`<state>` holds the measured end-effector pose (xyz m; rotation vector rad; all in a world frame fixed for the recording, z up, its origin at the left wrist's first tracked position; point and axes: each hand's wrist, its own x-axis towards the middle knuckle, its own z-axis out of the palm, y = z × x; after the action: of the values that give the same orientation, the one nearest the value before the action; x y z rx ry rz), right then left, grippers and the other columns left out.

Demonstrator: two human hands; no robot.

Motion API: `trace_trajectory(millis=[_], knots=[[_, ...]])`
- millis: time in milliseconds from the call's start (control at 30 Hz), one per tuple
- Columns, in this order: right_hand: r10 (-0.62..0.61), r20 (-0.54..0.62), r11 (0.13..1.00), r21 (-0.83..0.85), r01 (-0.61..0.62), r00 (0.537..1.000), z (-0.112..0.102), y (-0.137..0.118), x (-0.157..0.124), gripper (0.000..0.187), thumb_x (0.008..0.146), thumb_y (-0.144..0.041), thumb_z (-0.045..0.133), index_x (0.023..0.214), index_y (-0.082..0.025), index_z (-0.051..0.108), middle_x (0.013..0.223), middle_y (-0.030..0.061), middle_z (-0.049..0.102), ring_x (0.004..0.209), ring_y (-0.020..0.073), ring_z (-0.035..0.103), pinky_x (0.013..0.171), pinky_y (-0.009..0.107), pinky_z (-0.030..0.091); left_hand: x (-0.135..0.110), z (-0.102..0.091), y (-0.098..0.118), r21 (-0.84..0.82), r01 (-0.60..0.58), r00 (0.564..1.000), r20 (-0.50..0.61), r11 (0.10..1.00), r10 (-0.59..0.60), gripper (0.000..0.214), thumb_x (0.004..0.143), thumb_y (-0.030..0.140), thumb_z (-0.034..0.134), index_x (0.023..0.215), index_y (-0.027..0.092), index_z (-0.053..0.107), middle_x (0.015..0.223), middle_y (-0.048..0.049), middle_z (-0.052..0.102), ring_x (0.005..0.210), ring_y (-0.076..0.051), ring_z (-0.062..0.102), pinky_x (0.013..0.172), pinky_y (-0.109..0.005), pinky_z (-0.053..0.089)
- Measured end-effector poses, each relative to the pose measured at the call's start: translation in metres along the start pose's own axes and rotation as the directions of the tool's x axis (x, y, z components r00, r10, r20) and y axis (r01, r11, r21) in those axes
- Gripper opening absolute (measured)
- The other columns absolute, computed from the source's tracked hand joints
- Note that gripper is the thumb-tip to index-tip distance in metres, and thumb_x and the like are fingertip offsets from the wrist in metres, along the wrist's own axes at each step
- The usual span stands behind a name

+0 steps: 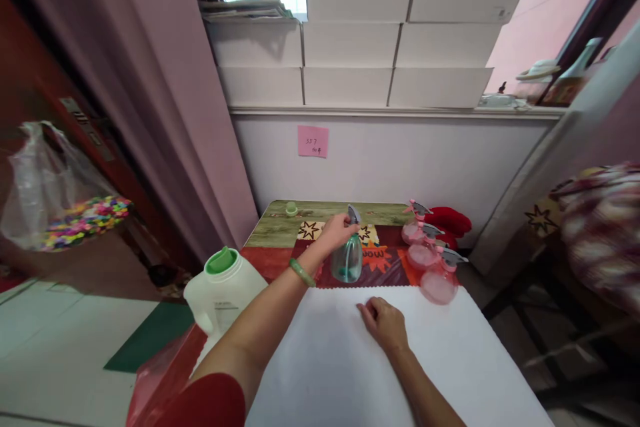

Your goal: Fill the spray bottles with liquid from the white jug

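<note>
My left hand [336,232] is closed around the neck of a clear teal spray bottle [347,259] that stands upright on the red patterned part of the table, its grey trigger head just above my fingers. A green bangle sits on that wrist. My right hand [384,321] rests on the white cloth [350,373] with its fingers curled, holding nothing I can see. Three pink spray bottles [431,260] with grey triggers stand in a row to the right of the teal one.
A white jug with a green cap [223,283] stands at the table's left edge. A small green cap [291,209] lies at the table's far side. White boxes [380,27] are stacked on the sill, and a red item [450,221] lies beyond the pink bottles.
</note>
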<state>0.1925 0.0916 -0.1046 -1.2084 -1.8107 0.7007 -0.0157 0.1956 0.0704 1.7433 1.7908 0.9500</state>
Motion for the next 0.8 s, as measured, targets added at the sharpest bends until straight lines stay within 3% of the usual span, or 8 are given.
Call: trace_trajectory(millis=[67,167,233,300,367,500,667,800], knots=[[0.089,0.051,0.974,0.202,-0.098,0.995,-0.012,-0.007,0.006,0.047,0.079,-0.069,0.067,0.066,-0.023,0.066,0.058,-0.0008,0.061,0.055,0.0163,0.053,0.055,0.027,0.04,-0.03,-0.001,0.007,-0.053,-0.048,0.995,0.087,0.997,0.053,0.035,0.09,0.043,0.071,0.109,0.014,0.069,0.101,-0.0062,0.07,0.089,-0.021,0.068,0.078,-0.038,0.057],[0.135,0.074,0.932,0.328,-0.152,0.988,-0.026,-0.025,0.016,0.058,0.088,-0.074,0.05,0.09,-0.02,0.072,0.08,0.0057,0.073,0.065,0.0189,0.063,0.061,0.03,0.051,-0.069,-0.005,0.01,-0.127,-0.069,0.986,0.145,0.99,0.088,0.035,0.075,0.046,0.081,0.084,0.015,0.07,0.069,0.0017,0.064,0.067,-0.016,0.061,0.062,-0.028,0.049],[0.141,0.102,0.882,0.438,-0.171,0.985,-0.027,-0.045,0.021,0.058,0.089,-0.071,0.05,0.109,-0.021,0.07,0.102,0.008,0.076,0.081,0.0198,0.07,0.073,0.033,0.056,-0.089,-0.005,0.012,-0.158,-0.062,0.987,0.139,0.986,0.084,0.034,0.069,0.044,0.083,0.083,0.016,0.069,0.066,0.0031,0.063,0.063,-0.015,0.059,0.058,-0.026,0.044],[0.155,0.189,0.724,0.646,-0.242,0.97,-0.022,-0.068,0.022,0.053,0.08,-0.064,0.07,0.111,-0.021,0.07,0.106,0.0075,0.075,0.091,0.0208,0.069,0.082,0.034,0.056,-0.106,-0.003,0.014,-0.164,-0.053,0.993,0.099,0.985,0.07,0.036,0.065,0.041,0.085,0.086,0.017,0.068,0.068,0.0022,0.066,0.063,-0.015,0.06,0.058,-0.026,0.043],[0.216,0.206,0.628,0.719,-0.297,0.954,-0.014,-0.088,0.017,0.048,0.074,-0.061,0.077,0.101,-0.021,0.071,0.098,0.0051,0.074,0.085,0.0191,0.067,0.077,0.032,0.056,-0.121,0.001,0.016,-0.151,-0.054,0.998,0.037,0.987,0.06,0.033,0.069,0.044,0.081,0.085,0.018,0.067,0.071,-0.0003,0.068,0.067,-0.017,0.061,0.061,-0.028,0.043],[0.311,0.183,0.57,0.749,-0.337,0.933,-0.001,-0.107,-0.003,0.043,0.074,-0.059,0.078,0.091,-0.02,0.07,0.085,0.0021,0.07,0.074,0.0157,0.063,0.067,0.029,0.055,-0.152,0.005,0.013,-0.153,-0.086,0.996,-0.007,0.984,0.086,0.042,0.094,0.052,0.051,0.076,0.018,0.069,0.075,-0.005,0.071,0.075,-0.021,0.065,0.072,-0.032,0.048],[0.392,0.124,0.519,0.789,-0.33,0.912,-0.002,-0.107,-0.025,0.046,0.072,-0.063,0.078,0.086,-0.02,0.068,0.082,0.0014,0.068,0.074,0.0152,0.063,0.068,0.029,0.056,-0.205,0.004,-0.016,-0.214,-0.129,0.99,-0.087,0.968,0.113,0.043,0.092,0.052,0.057,0.118,0.02,0.069,0.121,-0.0101,0.073,0.113,-0.027,0.066,0.099,-0.04,0.048],[0.502,0.032,0.444,0.848,-0.289,0.864,-0.007,-0.114,-0.038,0.049,0.07,-0.065,0.08,0.086,-0.021,0.066,0.084,0.0009,0.07,0.078,0.0163,0.066,0.07,0.029,0.056,-0.248,0.017,-0.046,-0.408,-0.033,0.986,-0.161,0.913,-0.037,0.104,0.063,0.052,0.089,0.15,0.028,0.038,0.149,-0.0182,0.052,0.13,-0.037,0.057,0.101,-0.052,0.049]])
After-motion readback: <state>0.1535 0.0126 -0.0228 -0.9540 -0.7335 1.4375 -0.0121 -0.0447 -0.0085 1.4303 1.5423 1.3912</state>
